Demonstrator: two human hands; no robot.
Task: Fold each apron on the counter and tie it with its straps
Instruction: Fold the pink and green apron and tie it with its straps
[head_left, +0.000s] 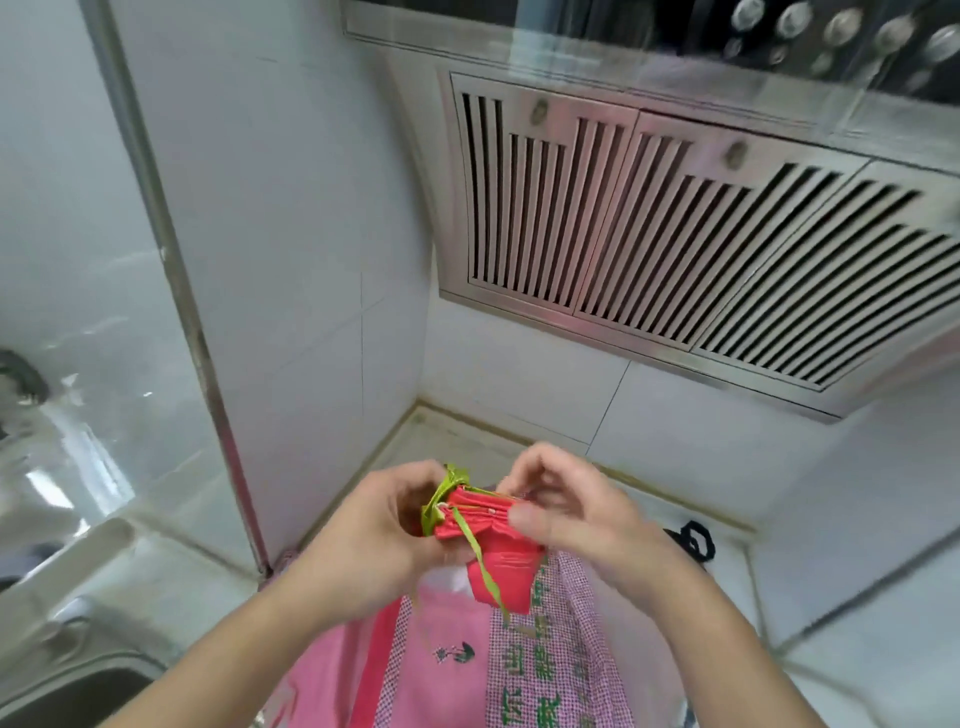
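Note:
A small, tightly folded red apron bundle (485, 530) is held up above the counter between both hands. My left hand (379, 525) grips its left end, where the green strap (441, 499) is bunched and wrapped. My right hand (561, 504) holds the right end with curled fingers; its thumb lies along the top edge. One loose green strap end (483, 566) hangs down across the bundle. Below it, pink aprons (447, 654) lie spread on the counter, one checked (561, 649) with green printed characters.
A steel range hood (675, 234) with slotted vents hangs ahead on the white tiled wall. A sink edge (62, 680) sits at lower left. A black stove grate (693, 540) shows right of the hands. The pale counter (831, 675) extends to the right.

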